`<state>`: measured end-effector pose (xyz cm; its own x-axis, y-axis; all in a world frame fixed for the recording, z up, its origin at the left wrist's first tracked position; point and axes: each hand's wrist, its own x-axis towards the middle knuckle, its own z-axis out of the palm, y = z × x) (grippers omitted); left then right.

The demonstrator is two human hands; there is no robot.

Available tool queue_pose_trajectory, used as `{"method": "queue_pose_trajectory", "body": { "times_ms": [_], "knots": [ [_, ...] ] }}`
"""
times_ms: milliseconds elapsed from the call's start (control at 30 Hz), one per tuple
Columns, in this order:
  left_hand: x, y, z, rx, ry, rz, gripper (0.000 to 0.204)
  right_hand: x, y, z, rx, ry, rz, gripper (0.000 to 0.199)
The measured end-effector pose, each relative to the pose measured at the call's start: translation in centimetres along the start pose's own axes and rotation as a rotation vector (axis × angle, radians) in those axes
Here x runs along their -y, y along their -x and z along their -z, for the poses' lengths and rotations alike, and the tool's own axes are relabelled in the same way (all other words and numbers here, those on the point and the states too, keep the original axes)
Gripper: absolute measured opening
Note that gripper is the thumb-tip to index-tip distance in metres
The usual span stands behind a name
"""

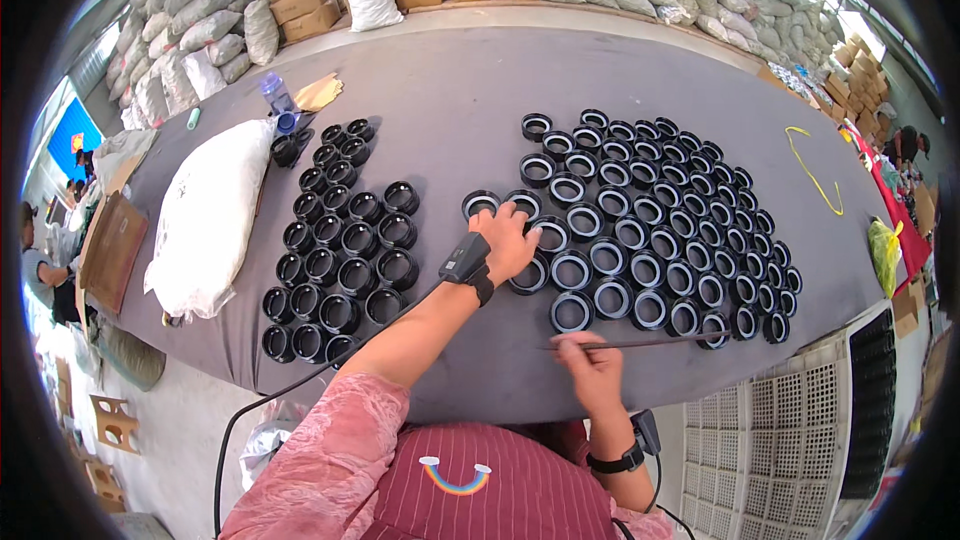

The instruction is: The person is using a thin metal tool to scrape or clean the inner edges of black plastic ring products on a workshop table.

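My left hand (507,242) reaches over the table with its fingers spread. Its fingertips are at the near edges of two black rings, the left one (481,204) and the right one (525,202). A thin dark rod (660,342) is pinched in my right hand (594,372), near the table's front edge. The rod points right, along the near side of a large group of black rings (631,232) with pale inner rims. Left of my left arm stand several rows of black rings (357,276) that look deeper and darker inside.
A full white sack (212,220) lies on the left of the grey table (440,90), near a clear bottle (276,93). A yellow strap (815,172) and a yellow-green bag (884,255) are at the right. White plastic crates (780,430) stand below the right edge.
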<state>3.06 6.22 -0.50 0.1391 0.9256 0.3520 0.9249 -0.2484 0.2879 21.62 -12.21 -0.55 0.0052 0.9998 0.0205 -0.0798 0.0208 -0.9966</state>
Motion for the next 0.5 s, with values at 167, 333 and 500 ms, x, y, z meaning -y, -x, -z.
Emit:
{"method": "queue_pose_trajectory", "body": {
  "times_ms": [167, 333, 500],
  "knots": [
    [0.2, 1.7, 0.7, 0.001, 0.042, -0.01, 0.044, -1.8, -1.1, -0.9, -0.031, 0.0, 0.029, 0.015],
    [1.2, 3.1, 1.1, 0.054, 0.105, -0.012, 0.041, -2.8, -1.3, 0.4, -0.09, -0.039, 0.043, 0.016],
    [2.8, 1.9, 2.1, 0.021, 0.277, -0.079, 0.035, -3.0, -0.7, -0.4, -0.156, -0.131, 0.094, 0.014]
  ]
}}
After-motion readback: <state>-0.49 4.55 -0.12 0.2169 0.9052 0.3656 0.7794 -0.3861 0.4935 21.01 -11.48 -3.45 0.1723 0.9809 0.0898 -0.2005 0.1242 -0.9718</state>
